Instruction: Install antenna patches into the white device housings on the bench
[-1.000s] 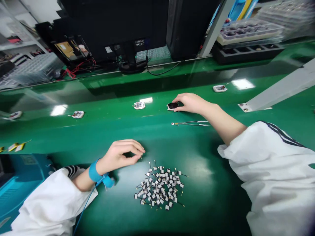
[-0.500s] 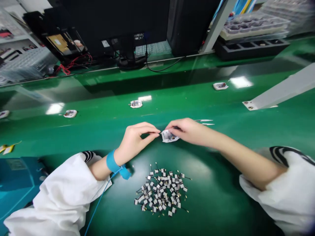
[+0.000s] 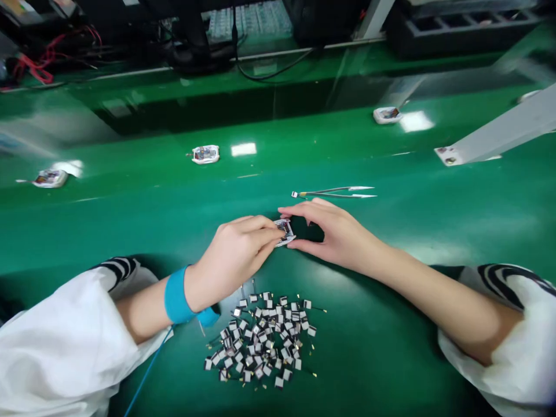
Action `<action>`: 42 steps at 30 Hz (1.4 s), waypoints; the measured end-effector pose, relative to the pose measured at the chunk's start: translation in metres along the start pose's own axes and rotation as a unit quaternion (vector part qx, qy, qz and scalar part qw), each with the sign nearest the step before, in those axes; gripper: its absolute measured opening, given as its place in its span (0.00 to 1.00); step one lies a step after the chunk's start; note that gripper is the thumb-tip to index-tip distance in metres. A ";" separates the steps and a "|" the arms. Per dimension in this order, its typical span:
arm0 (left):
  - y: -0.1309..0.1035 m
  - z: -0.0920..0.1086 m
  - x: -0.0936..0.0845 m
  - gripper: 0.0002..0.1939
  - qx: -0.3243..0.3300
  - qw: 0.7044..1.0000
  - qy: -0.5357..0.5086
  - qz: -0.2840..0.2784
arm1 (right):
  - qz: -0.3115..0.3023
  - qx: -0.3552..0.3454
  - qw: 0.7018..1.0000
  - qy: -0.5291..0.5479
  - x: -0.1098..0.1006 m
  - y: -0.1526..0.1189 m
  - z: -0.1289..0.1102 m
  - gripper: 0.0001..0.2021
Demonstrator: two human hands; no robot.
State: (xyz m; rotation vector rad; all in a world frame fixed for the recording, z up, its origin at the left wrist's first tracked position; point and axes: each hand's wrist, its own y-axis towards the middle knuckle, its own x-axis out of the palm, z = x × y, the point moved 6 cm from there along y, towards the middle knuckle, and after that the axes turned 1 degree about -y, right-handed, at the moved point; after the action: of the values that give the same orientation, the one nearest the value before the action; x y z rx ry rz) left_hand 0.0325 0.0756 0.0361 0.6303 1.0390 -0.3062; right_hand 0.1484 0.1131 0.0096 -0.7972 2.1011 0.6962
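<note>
A small white plastic housing with a circuit board inside [image 3: 286,233] sits between my hands, just above or on the green bench. My left hand [image 3: 243,249], with a blue wrist strap, has its fingers pressed together over the housing's left part, hiding that side. My right hand [image 3: 334,231] curves around from the right, index finger at the far edge and thumb at the near corner, with a gap before the palm. Beyond it lie tweezers [image 3: 334,191], a small square cabled part [image 3: 295,194] at their tips. Nearer me is a pile of similar square parts with short black cables [image 3: 264,341].
Similar white housings lie farther back, at left [image 3: 51,178], middle [image 3: 205,154] and right [image 3: 387,114]. A grey metal post [image 3: 499,130] stands on the right. Along the back are a monitor stand [image 3: 191,40], red wires [image 3: 39,63] and a black tray [image 3: 464,29].
My left fingers have moved from beside the housing onto it. My right hand has shifted from pinching its upper right to spanning its edges, uncovering the tweezers. The camera view has tilted down.
</note>
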 end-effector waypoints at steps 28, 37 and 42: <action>-0.003 0.009 0.000 0.05 0.025 0.996 0.075 -0.034 | 0.022 -0.035 0.998 0.036 0.002 0.002 -0.008 0.10; 0.000 0.010 0.001 0.06 0.008 0.995 0.096 -0.037 | 0.018 -0.033 0.999 0.034 0.001 0.002 -0.008 0.12; 0.000 0.011 0.001 0.06 0.005 0.995 0.099 -0.031 | 0.010 -0.025 0.999 0.033 0.001 0.002 -0.008 0.12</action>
State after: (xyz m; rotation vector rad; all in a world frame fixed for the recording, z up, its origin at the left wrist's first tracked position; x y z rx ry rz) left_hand 0.0410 0.0693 0.0388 0.6464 1.2488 -0.3078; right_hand 0.1427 0.1080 0.0138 -0.8382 2.1599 0.7448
